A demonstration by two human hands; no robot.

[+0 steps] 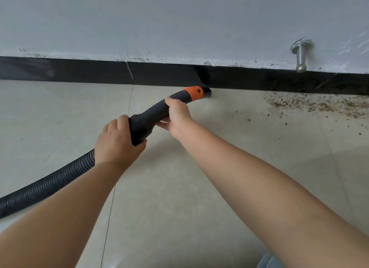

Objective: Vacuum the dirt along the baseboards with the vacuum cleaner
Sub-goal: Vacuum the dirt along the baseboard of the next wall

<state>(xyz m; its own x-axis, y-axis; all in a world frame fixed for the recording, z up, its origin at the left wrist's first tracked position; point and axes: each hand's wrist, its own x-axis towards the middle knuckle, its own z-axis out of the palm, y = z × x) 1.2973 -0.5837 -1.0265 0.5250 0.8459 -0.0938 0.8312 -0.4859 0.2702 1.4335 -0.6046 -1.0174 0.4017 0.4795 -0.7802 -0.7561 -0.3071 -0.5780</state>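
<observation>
Left hand (116,142) grips hose end, right hand (176,113) grips nozzle (196,93); dirt (317,105) lies right along baseboard (79,70).

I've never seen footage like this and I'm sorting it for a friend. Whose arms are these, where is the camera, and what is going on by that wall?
The camera is worn on a person's head, looking down at their own bare arms. The left hand grips the black vacuum handle where the ribbed hose joins it; the right hand holds it nearer the orange collar. The nozzle tip sits where the tiled floor meets the black baseboard. Brown dirt lies to the right, below a metal door stopper.
</observation>
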